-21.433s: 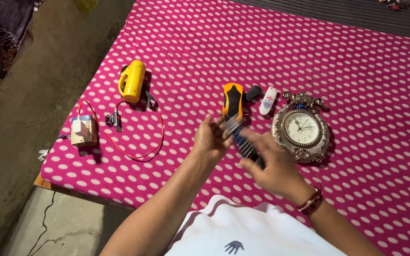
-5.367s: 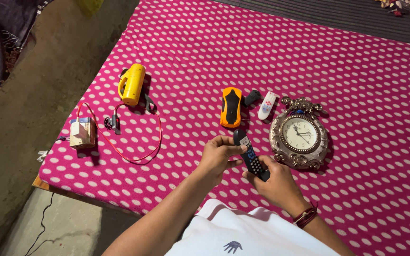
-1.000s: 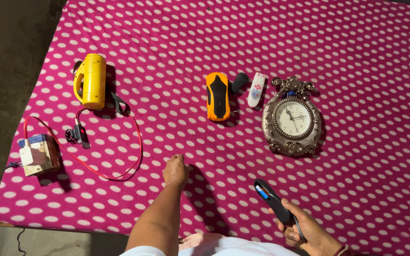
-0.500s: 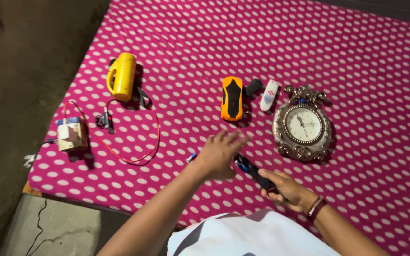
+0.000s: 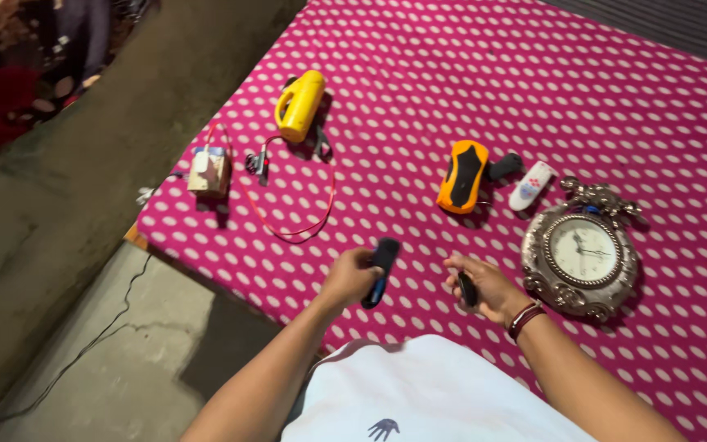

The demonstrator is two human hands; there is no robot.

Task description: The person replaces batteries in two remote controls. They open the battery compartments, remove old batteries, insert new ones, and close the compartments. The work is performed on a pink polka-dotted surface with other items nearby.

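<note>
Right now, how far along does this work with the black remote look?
Done: the slim black remote control is apart from a small dark piece, likely its back cover. In hand: the left hand holds the remote, the right hand the piece. Left: the two are not joined; the orange-and-black gadget and ornate round metal clock lie untouched on the pink dotted cloth.

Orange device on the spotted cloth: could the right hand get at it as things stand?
Probably not yet: the path from the right hand to the orange device is bare cloth, but the hand is closed on a small dark piece.
</note>
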